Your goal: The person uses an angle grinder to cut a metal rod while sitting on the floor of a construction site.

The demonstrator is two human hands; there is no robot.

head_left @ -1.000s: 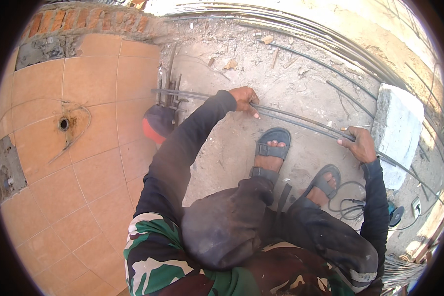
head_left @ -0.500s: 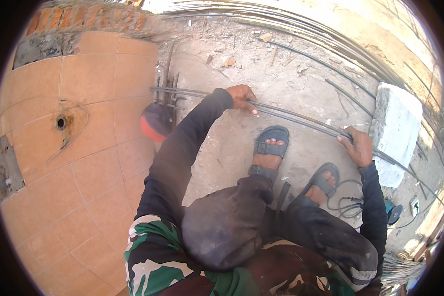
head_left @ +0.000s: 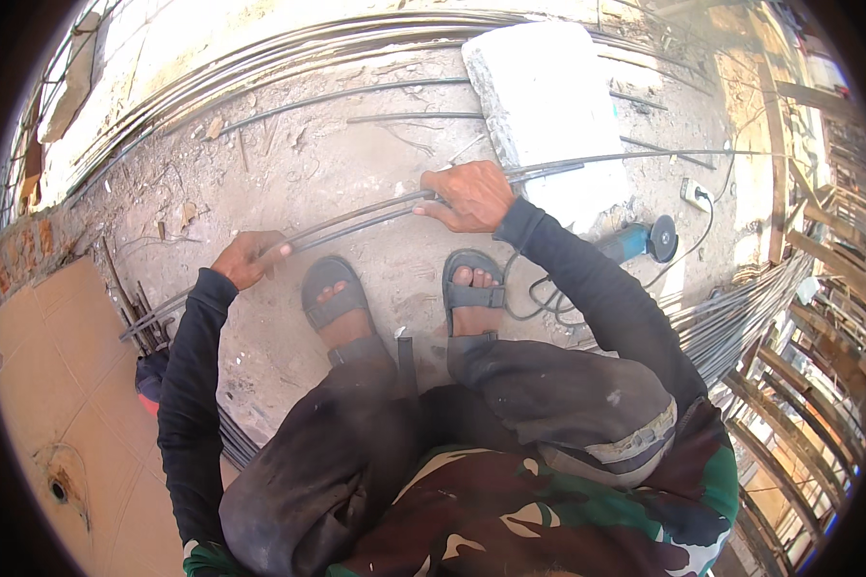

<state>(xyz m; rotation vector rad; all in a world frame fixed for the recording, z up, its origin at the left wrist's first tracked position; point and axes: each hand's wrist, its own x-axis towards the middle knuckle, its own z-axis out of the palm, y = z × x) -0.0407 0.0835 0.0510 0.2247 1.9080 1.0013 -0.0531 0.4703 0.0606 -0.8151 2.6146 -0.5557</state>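
Both of my hands are on a few thin steel rods [head_left: 358,213], which slant up from lower left to upper right above my sandalled feet. My left hand [head_left: 246,260] is closed round them, thumb along the side. With fingers curled over the top and thumb below, my right hand [head_left: 473,196] grips them next to a white block [head_left: 547,91]. Beyond the right hand the rods pass over the block, and one runs much farther right. Their left ends lie over short upright bars [head_left: 144,325] by the tiled floor.
A blue angle grinder [head_left: 633,242] with its cord lies right of my right forearm, near a white power socket [head_left: 695,195]. More long rods [head_left: 356,56] stretch along the far side. Bundled rods [head_left: 741,313] and wooden slats [head_left: 799,438] lie at right, orange tiles [head_left: 43,361] at left.
The view has swung right, bringing the white block and grinder nearer the middle. Both hands still hold the rods, which now rise toward the right; my right hand has come nearer the block.
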